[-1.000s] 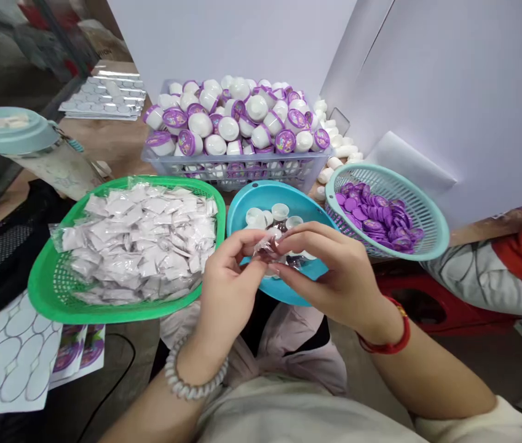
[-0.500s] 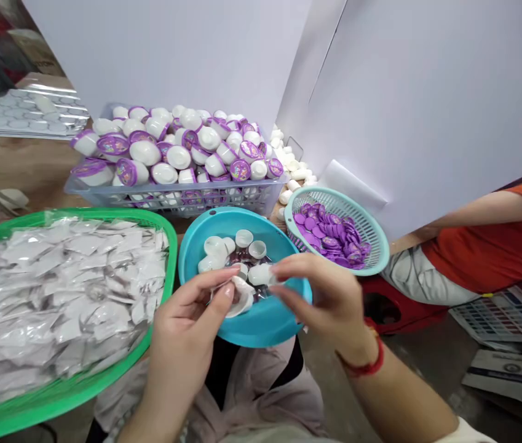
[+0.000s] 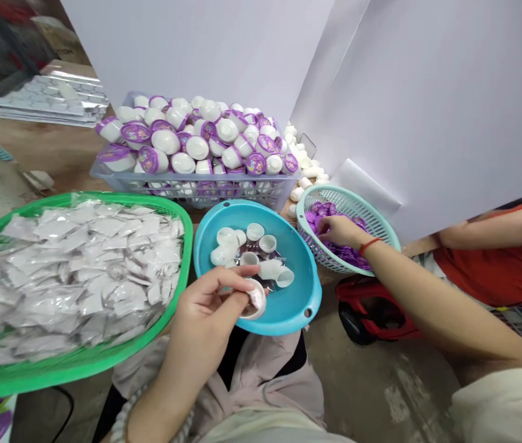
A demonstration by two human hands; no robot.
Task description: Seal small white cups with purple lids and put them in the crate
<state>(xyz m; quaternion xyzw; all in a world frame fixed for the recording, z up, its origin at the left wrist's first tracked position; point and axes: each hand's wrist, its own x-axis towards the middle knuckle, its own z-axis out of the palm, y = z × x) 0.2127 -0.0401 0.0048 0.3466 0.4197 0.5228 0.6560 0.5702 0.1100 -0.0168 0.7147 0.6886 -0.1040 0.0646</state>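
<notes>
Holding a small white cup (image 3: pixel 256 301) in our left hand (image 3: pixel 204 315), our right hand (image 3: pixel 341 230) among purple lids (image 3: pixel 344 253)

We pinch the cup between left thumb and fingers, its mouth facing us, something white and crumpled inside. It sits at the fingertips, just short of three o'clock from the middle of that hand, above the near part of a blue basin (image 3: pixel 286 312). More white cups (image 3: pixel 226 246) lie in the basin, from eleven to two o'clock of ours.

At two o'clock from the held cup, we have our right hand in a mint-green basket (image 3: pixel 379 220), fingers bent against the lids; we cannot tell whether they grip one.

Near our left hand, toward ten o'clock, a green basket (image 3: pixel 187 246) holds flat packets (image 3: pixel 104 264). At twelve, a plastic crate (image 3: pixel 173 177) is heaped with capped cups (image 3: pixel 197 146).
</notes>
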